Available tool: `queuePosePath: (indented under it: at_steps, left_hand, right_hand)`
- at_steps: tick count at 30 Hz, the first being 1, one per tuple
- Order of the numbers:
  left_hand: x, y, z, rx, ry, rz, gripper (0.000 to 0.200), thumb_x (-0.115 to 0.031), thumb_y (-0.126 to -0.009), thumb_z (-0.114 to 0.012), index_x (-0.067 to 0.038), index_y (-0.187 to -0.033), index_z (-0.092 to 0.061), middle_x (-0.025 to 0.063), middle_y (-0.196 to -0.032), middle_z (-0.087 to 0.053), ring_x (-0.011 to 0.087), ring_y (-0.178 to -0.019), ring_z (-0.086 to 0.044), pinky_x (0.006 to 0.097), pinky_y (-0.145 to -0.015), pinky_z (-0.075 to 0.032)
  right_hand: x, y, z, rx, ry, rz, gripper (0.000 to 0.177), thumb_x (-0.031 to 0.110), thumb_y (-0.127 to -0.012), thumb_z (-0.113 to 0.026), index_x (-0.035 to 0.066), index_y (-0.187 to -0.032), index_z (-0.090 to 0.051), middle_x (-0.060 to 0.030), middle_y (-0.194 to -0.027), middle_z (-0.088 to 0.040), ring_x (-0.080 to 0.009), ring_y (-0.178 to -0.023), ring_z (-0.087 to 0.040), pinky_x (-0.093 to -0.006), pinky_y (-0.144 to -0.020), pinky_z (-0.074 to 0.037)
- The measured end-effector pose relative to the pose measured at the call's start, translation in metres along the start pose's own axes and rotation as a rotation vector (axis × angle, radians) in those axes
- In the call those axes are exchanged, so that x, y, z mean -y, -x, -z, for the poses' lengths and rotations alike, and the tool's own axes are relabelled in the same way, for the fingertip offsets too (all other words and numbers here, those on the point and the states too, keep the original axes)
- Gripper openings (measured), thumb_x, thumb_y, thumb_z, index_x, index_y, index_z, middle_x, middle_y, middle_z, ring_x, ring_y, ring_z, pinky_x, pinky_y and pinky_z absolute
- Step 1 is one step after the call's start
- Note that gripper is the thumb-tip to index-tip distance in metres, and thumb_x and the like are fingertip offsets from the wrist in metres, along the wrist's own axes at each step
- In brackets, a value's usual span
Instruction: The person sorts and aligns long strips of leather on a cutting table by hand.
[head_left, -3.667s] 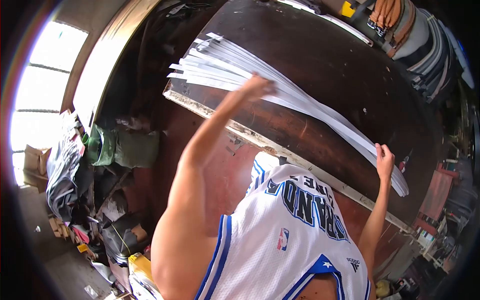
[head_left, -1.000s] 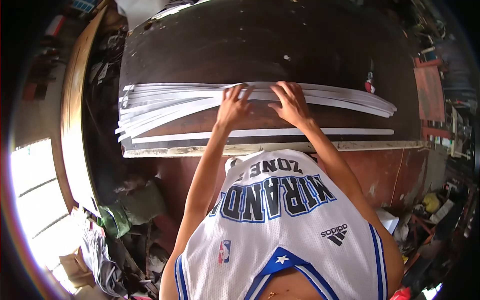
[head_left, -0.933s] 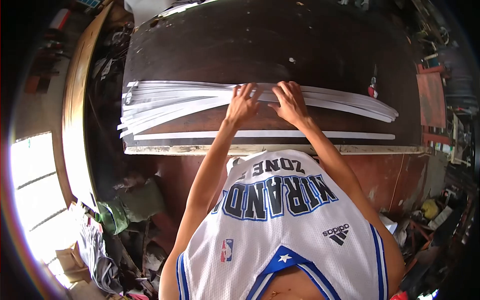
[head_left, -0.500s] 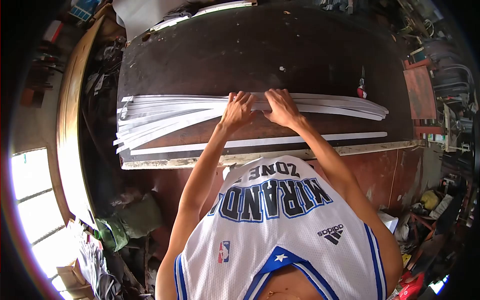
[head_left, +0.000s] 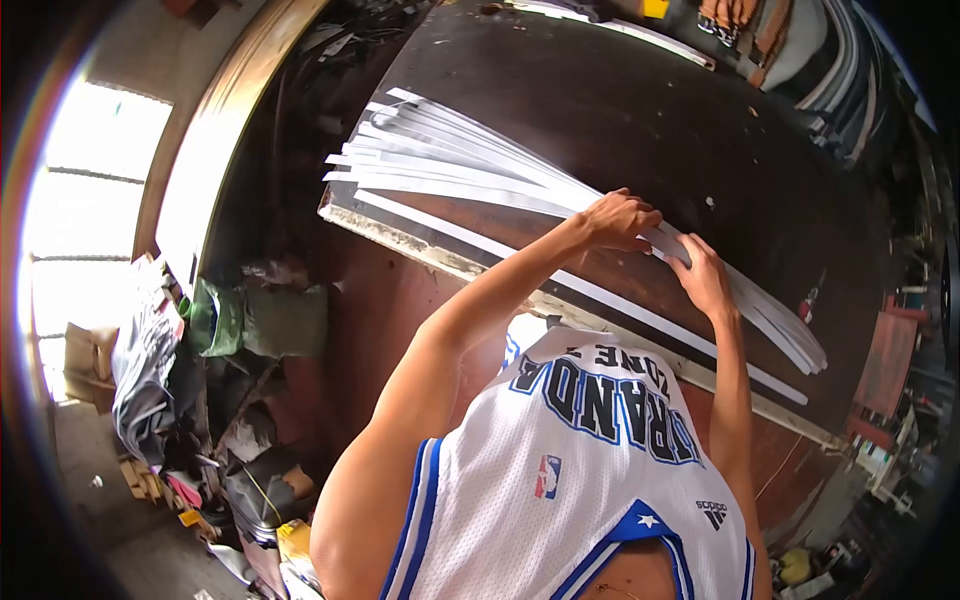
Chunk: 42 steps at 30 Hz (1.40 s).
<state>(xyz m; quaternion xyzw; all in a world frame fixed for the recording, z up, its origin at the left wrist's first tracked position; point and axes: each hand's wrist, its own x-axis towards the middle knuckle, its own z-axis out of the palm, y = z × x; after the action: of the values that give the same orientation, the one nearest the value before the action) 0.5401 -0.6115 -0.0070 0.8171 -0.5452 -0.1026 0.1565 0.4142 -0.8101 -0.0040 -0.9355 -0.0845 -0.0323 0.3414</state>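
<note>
- Left hand: a narrow grip, fingers bent over the middle of the bundle of white strips; the palm hides just how tightly they close.
- Right hand: beside the left and a little nearer the strips' right ends, its fingers and thumb closed narrowly about the bundle from the near side.
- The bundle lies on the dark counter, slanting across it. It is gathered at the hands, spread like a fan at the left ends and more loosely parted at the right.
- Handling, as I judge it: light, thin and bendy along their length, not brittle. The faces look smooth, so strips may slide over one another under a loose hold. The middle is a good place to take them, with both hands close together; lifted there, the long ends would probably sag.
- A single white strip lies apart from the bundle, on the near side, close to the counter's pale, chipped edge.
- Farther out: a small red-handled tool just beyond the strips' right ends, and grey straps past the counter's far right.
</note>
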Motion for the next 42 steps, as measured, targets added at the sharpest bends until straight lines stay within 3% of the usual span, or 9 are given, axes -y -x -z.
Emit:
queuePosePath:
  at_steps: [9,14,20,22,27,31,36,39,42]
  left_hand:
    - [0.045,0.051,0.018,-0.131,-0.198,0.062,0.052,-0.039,-0.079,-0.076,-0.010,-0.117,-0.055,0.0092,-0.107,-0.063,0.0275,-0.103,-0.062,0.0437,-0.090,-0.043]
    - [0.008,0.005,-0.005,-0.272,0.019,-0.002,0.062,-0.032,-0.064,-0.081,-0.012,-0.117,-0.057,0.0105,-0.111,-0.061,0.0328,-0.108,-0.059,0.0474,-0.094,-0.042]
    - [-0.079,-0.066,0.022,-0.547,0.109,-0.170,0.051,-0.043,-0.065,-0.085,-0.011,-0.102,-0.069,0.0085,-0.099,-0.066,0.0300,-0.103,-0.064,0.0484,-0.090,-0.047]
    - [-0.093,-0.069,0.048,-0.434,0.176,-0.176,0.050,-0.042,-0.065,-0.087,-0.010,-0.098,-0.071,0.0096,-0.103,-0.066,0.0294,-0.101,-0.065,0.0441,-0.085,-0.052]
    - [-0.110,-0.056,0.117,-0.322,0.129,-0.071,0.044,-0.039,-0.068,-0.085,-0.012,-0.101,-0.074,0.0095,-0.096,-0.072,0.0302,-0.093,-0.069,0.0425,-0.080,-0.055]
    - [-0.122,-0.036,0.158,-0.459,0.124,0.021,0.038,-0.035,-0.068,-0.084,-0.013,-0.098,-0.076,0.0091,-0.091,-0.074,0.0321,-0.088,-0.069,0.0428,-0.077,-0.054]
    - [-0.160,0.002,0.228,-0.659,0.128,0.086,0.041,-0.036,-0.071,-0.084,-0.008,-0.099,-0.075,0.0142,-0.089,-0.072,0.0314,-0.083,-0.069,0.0392,-0.073,-0.054]
    - [-0.195,0.019,0.288,-0.765,0.056,0.034,0.041,-0.038,-0.074,-0.082,-0.006,-0.100,-0.076,0.0139,-0.087,-0.073,0.0259,-0.078,-0.071,0.0366,-0.069,-0.054]
    - [-0.278,0.062,0.357,-0.734,-0.202,0.252,0.054,-0.050,-0.073,-0.080,-0.012,-0.111,-0.074,0.0085,-0.090,-0.075,0.0205,-0.079,-0.071,0.0336,-0.073,-0.055]
  right_hand:
    - [0.008,0.002,0.024,-0.090,-0.051,0.044,0.031,0.015,-0.087,-0.070,-0.003,-0.109,-0.059,-0.0216,-0.105,-0.064,-0.0410,-0.098,-0.063,-0.0429,-0.084,-0.051]
    - [0.022,0.001,0.053,-0.181,-0.026,0.026,0.025,0.004,-0.082,-0.070,0.000,-0.105,-0.062,-0.0202,-0.098,-0.067,-0.0394,-0.094,-0.065,-0.0431,-0.081,-0.051]
    - [0.025,0.014,0.100,-0.234,0.129,0.056,0.029,0.000,-0.079,-0.070,-0.005,-0.107,-0.064,-0.0256,-0.099,-0.067,-0.0416,-0.090,-0.065,-0.0433,-0.081,-0.049]
    - [0.039,0.021,0.123,-0.189,0.077,0.030,0.020,0.003,-0.082,-0.070,-0.005,-0.098,-0.061,-0.0216,-0.086,-0.064,-0.0357,-0.075,-0.058,-0.0402,-0.076,-0.048]
    - [0.064,-0.008,0.178,-0.020,0.038,0.198,0.025,0.015,-0.091,-0.068,-0.005,-0.103,-0.060,-0.0157,-0.088,-0.062,-0.0267,-0.081,-0.057,-0.0384,-0.081,-0.047]
    - [0.095,-0.027,0.220,0.163,-0.042,0.355,0.035,0.021,-0.094,-0.065,-0.007,-0.113,-0.059,-0.0205,-0.103,-0.063,-0.0333,-0.097,-0.060,-0.0406,-0.092,-0.044]
    - [0.133,-0.051,0.263,-0.004,-0.050,0.559,0.036,0.020,-0.095,-0.064,-0.006,-0.120,-0.059,-0.0170,-0.108,-0.064,-0.0269,-0.101,-0.059,-0.0398,-0.093,-0.044]
    - [0.172,-0.054,0.316,0.082,-0.191,0.588,0.026,0.014,-0.098,-0.061,-0.002,-0.119,-0.061,0.0001,-0.091,-0.059,-0.0063,-0.074,-0.048,-0.0217,-0.064,-0.038]
    - [0.246,-0.034,0.359,0.016,-0.169,0.708,0.026,0.018,-0.096,-0.065,0.000,-0.115,-0.063,0.0013,-0.089,-0.060,-0.0051,-0.079,-0.051,-0.0211,-0.073,-0.040]
